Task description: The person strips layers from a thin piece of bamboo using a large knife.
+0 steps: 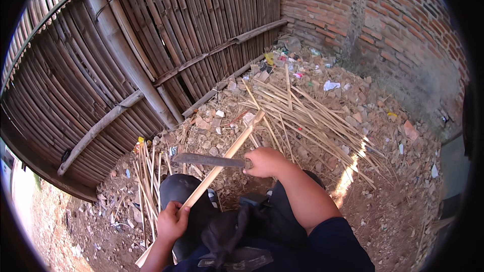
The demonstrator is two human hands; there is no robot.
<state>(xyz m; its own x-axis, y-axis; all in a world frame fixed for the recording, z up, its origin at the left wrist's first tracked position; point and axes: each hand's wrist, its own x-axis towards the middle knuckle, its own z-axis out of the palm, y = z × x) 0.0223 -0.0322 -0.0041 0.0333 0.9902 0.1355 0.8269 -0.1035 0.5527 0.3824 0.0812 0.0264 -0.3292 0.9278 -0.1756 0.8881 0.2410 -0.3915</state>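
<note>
My left hand is closed round the lower part of a long split bamboo strip, pale on its inner face. The strip slants up and away to the right, over my left knee, its far end above the ground. In my right hand is the handle of a machete, mostly hidden by the fingers. Its broad, dark, worn blade points left and lies across the strip about midway. Whether the edge bites into the bamboo I cannot tell.
Many split bamboo strips lie in a pile ahead and right; another bundle lies beside my left knee. Rubble and litter cover the dirt ground. A bamboo fence stands at the left, a brick wall at the back right.
</note>
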